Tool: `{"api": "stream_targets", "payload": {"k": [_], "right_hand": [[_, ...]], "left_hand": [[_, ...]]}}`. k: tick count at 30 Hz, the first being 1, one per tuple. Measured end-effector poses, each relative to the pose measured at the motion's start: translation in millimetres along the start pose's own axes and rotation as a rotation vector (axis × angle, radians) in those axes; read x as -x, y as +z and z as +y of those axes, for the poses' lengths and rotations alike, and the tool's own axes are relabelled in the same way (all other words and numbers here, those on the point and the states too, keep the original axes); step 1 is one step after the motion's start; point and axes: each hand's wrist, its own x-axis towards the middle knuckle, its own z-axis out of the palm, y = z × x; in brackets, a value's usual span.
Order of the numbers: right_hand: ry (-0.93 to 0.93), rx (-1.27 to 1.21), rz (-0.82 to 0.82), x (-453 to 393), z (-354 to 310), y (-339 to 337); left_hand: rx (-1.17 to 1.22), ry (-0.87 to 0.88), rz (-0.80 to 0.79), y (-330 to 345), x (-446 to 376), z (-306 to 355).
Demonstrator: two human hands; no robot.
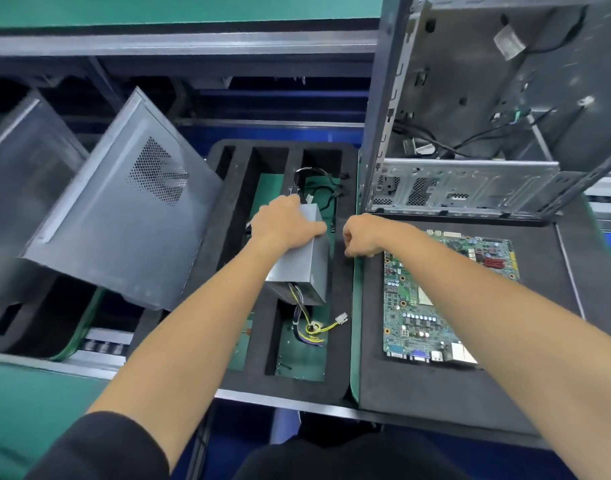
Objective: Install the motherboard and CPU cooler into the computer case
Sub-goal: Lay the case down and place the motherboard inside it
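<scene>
Left hand (283,225) is clamped on the grey power supply (302,261) over the foam tray (338,271); its trailing cables (314,327) could snag. Right hand (361,237) is curled shut, apparently empty. The motherboard (446,299) lies just right of it, centre-right, below the open case (470,109).

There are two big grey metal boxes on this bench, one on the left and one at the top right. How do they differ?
The case on the left is closed, showing a solid side panel with a perforated vent patch, and it sits tilted. The open case at the top right has no side panel, so its bare interior and loose black cables show. The motherboard lies on the dark mat just in front of the open case; nothing like it lies by the closed one. Both are grey metal.
</scene>
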Motion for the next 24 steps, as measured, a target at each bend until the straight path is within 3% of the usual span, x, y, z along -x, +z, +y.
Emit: {"api": "stream_targets", "payload": {"k": [13,24], "right_hand": [[0.029,-0.037,-0.038,-8,5,10],[0.096,-0.066,0.045,-11,3,1]], "left_hand": [[0.191,-0.001,0.311,-37,-27,5],[0.333,0.014,0.544,-90,-39,2]]}}
